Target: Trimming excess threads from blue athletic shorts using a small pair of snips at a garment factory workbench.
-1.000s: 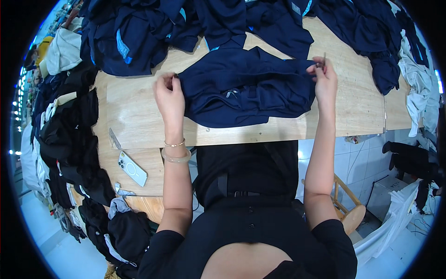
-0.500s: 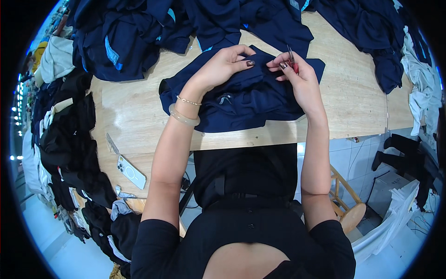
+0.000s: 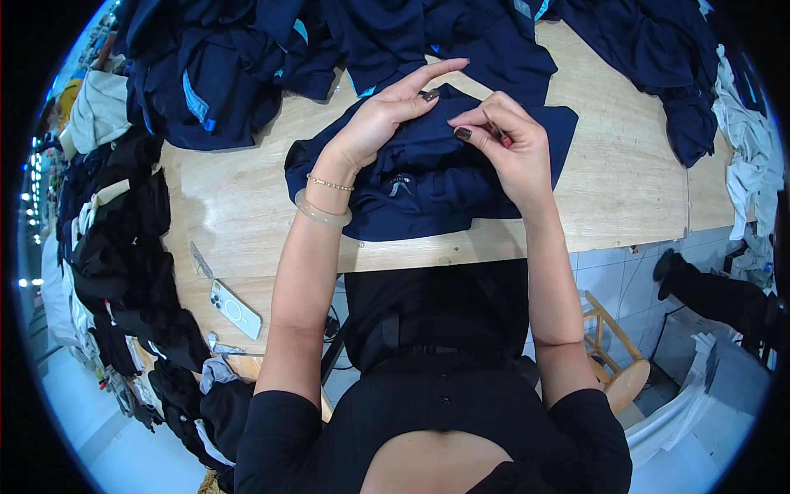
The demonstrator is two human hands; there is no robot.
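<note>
A navy garment [image 3: 448, 198] lies bunched on the table in front of me, a small pale label showing in its folds. My left hand [image 3: 380, 119] is at its far left part, index finger stretched out and thumb pressed on the cloth; the other fingers are mostly hidden. Over the right part, my right hand [image 3: 517, 144] is closed round small red-handled thread snips [image 3: 504, 138], largely covered by the fingers. Its thumb and index fingertips meet just above the cloth; whether a thread is between them is too small to tell.
More navy garments [image 3: 214, 74] with light-blue strips are heaped along the far side of the wooden table [image 3: 625, 189]. Black clothes [image 3: 123, 247] pile up at left, beside a white phone [image 3: 236, 309]. A wooden stool [image 3: 621, 379] stands below right, near another person's dark-clothed leg [image 3: 712, 296].
My right hand has moved left and nearer, its fingertips closing together and the snips tucked into the palm. My left index finger has stretched out. At right, the other person's legs have shifted.
</note>
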